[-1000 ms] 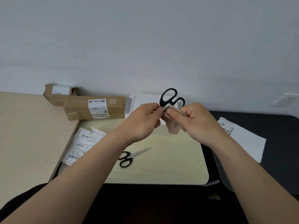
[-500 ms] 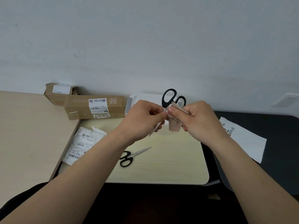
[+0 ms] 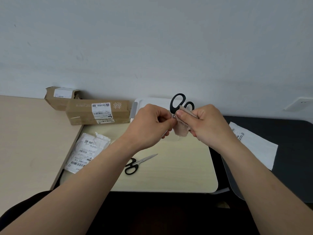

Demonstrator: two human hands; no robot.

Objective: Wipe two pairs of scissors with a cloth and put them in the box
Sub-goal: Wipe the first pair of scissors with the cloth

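Left of the white box [image 3: 149, 101] sit two cardboard cartons [image 3: 98, 111], and a crumpled label [image 3: 88, 150] lies on the worktop [image 3: 177, 167], left of the box and nearer the person. The second scissors [image 3: 135, 164] lie flat, well in front of the box, closed, with nothing touching them. Directly in front of the box, raised off the worktop, the left hand [image 3: 149, 126] has its grip closed on the blades of the first scissors [image 3: 176, 103] (black handles up, against the box's rim). The right hand [image 3: 208, 126] pinches the cloth [image 3: 182, 131] round the metal below those handles. A paper sheet [image 3: 257, 146] lies right of the box. By my reading, the first pair is mid-wipe. The second pair's wipe and both placings remain.
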